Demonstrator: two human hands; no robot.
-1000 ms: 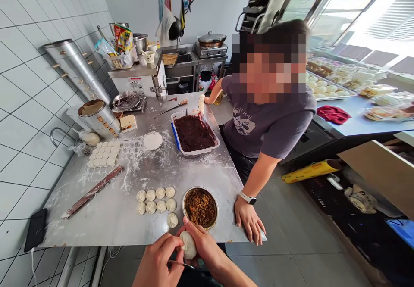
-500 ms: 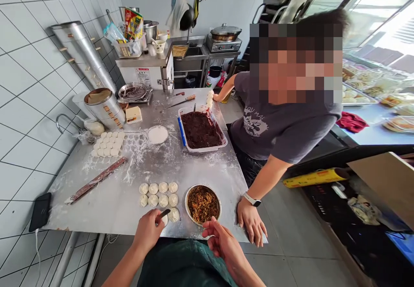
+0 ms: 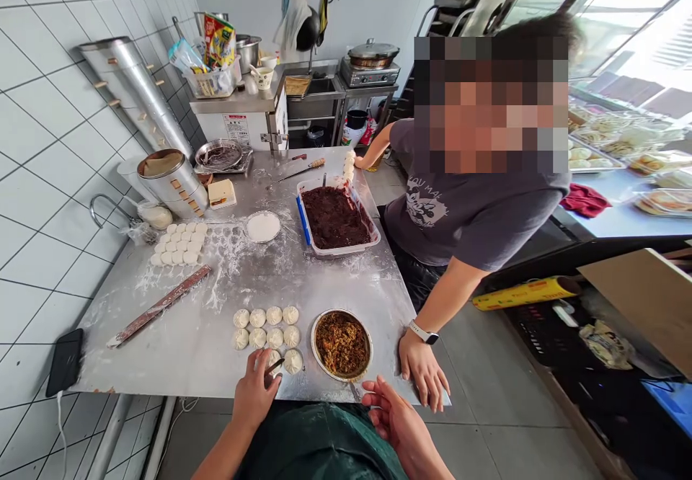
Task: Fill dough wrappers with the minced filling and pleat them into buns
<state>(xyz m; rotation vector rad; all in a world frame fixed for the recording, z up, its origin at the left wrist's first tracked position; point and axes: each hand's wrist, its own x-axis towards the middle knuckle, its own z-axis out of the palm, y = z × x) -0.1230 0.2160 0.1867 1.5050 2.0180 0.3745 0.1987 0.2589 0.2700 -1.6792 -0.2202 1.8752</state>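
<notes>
Round pleated buns (image 3: 274, 315) sit in rows on the metal table, several in number. At the near end of the rows my left hand (image 3: 253, 390) has its fingers around one more bun (image 3: 274, 359). Pinched in that same hand is a thin dark filling spatula (image 3: 276, 366), crossing over the bun; its far part is hard to make out. A steel bowl of chopped brown filling (image 3: 342, 343) stands to the right of the buns. Below it, at the table edge, my right hand (image 3: 397, 415) hovers palm up, fingers loosely bent and apart, with nothing visible in it.
Across the right corner leans a co-worker, one hand (image 3: 424, 368) flat on the table (image 3: 189, 350). Beyond lie a tub of dark red paste (image 3: 338, 219), a dish of flour (image 3: 263, 227), dough pieces (image 3: 179, 243), a long flat stick (image 3: 159, 307) and a knife (image 3: 303, 169).
My left hand has lowered the bun beside the last one in the front row, its fingers spreading around it. My right hand has drawn back from the bowl, rightward and down.
</notes>
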